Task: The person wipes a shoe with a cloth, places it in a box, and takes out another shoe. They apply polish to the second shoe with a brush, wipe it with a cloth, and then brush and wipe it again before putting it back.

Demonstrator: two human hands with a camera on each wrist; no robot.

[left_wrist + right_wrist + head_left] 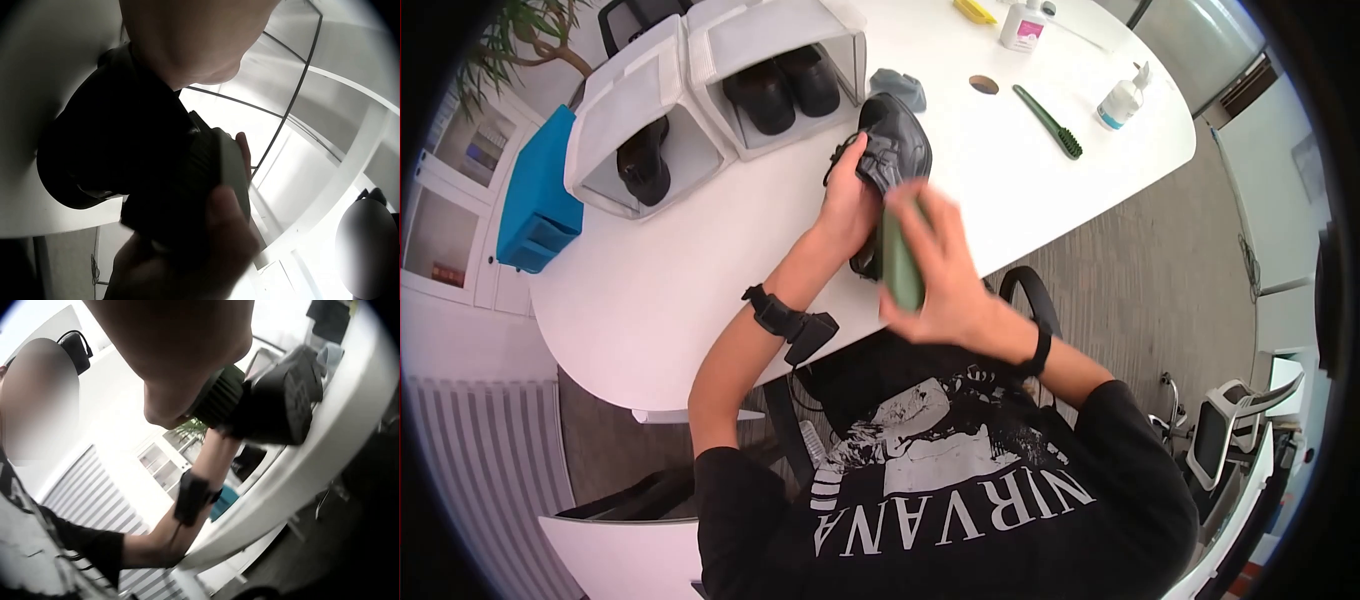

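In the head view my left hand (848, 208) holds a black leather lace-up shoe (897, 130) over the table's near edge, its thumb along the shoe's side. My right hand (952, 275) grips a shoe brush (903, 262) by its green back, fingers on one side and thumb on the other. The brush lies against the heel half of the shoe and hides part of it. Dark bristles face the shoe (106, 137) in the left wrist view, where the brush back (234, 165) looks pale. The right wrist view shows the brush (220, 394) right at the shoe (275, 406).
Two white shoe boxes (710, 150) with clear fronts stand at the back left, black shoes (783, 90) inside. Behind the held shoe lies a grey cloth (898, 88). To the right are a green long-handled brush (1048, 122), bottles (1122, 102) and a yellow item (975, 11).
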